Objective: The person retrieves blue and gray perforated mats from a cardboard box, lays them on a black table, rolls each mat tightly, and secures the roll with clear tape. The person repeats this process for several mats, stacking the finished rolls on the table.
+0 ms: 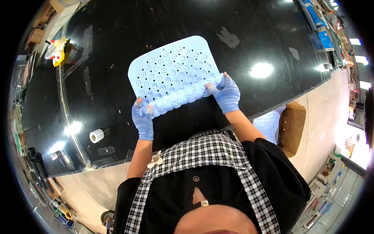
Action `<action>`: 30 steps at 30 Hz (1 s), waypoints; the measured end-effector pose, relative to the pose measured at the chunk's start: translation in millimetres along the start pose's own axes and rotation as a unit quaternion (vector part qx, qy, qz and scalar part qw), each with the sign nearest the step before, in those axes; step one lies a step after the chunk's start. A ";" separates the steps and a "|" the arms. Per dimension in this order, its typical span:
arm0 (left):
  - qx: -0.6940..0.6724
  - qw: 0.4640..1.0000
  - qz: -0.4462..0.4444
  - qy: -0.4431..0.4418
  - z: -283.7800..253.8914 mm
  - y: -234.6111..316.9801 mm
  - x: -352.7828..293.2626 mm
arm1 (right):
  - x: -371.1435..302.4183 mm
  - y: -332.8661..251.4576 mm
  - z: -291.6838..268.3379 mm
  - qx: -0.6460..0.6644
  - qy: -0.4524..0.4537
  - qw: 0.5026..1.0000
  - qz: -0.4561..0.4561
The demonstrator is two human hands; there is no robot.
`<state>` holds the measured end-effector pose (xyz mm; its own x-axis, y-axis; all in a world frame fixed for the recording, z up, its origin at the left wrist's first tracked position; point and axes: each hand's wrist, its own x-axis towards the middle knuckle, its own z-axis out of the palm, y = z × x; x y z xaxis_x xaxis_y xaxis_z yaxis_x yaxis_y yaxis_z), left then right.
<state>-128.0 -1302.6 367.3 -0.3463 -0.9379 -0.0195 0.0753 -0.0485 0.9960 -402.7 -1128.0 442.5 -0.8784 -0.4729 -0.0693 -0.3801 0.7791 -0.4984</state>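
A light blue bath mat (pixel 175 66) with suction cups and small drain holes lies on the black table, its near end rolled up and its far part flat. My left hand (pixel 143 119), in a blue glove with bare fingertips, grips the left end of the roll. At the roll's right end, my right hand (pixel 226 93) in a matching glove is closed round it, thumb on the near side. The undersides of both hands' grips are hidden.
On the black table (pixel 117 23), a white roll of labels (pixel 96 135) stands left of me, with a clear tape roll (pixel 56 155) beyond it. A yellow and red bag (pixel 58 52) sits far left. An open cardboard box (pixel 292 128) holding blue mats stands below the edge at right.
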 end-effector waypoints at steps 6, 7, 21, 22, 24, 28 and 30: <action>0.517 0.822 0.238 -0.017 -3.1 15.6 28.5 | 16.9 -24.6 -11.3 -0.204 -0.082 0.976 -0.008; 0.461 0.854 0.230 0.077 29.2 55.0 28.9 | 26.4 -19.2 -0.3 -0.241 -0.049 0.969 -0.035; 0.629 0.671 0.106 -0.378 99.5 79.1 109.7 | 67.3 -103.0 31.5 -0.008 -0.156 0.900 -0.408; 0.628 0.670 0.113 -0.379 99.2 77.5 104.1 | 79.8 -101.9 27.5 0.027 -0.229 0.902 -0.366; 0.611 0.698 0.161 -0.337 92.1 62.2 85.9 | 114.2 -112.2 28.6 0.029 -0.289 0.902 -0.318; 0.506 0.777 0.275 -0.255 88.3 51.4 66.2 | 149.0 -157.9 51.4 0.011 -0.473 0.848 -0.241; 0.506 0.776 0.289 -0.243 87.8 46.5 62.2 | 141.3 -160.6 92.6 0.074 -0.548 0.800 -0.232</action>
<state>-228.2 -1333.1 420.1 -0.8579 -0.4506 0.2470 -0.3379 0.8568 0.3895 -439.0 -1358.0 432.8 0.1604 -0.8373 -0.5227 -0.4819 0.3957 -0.7818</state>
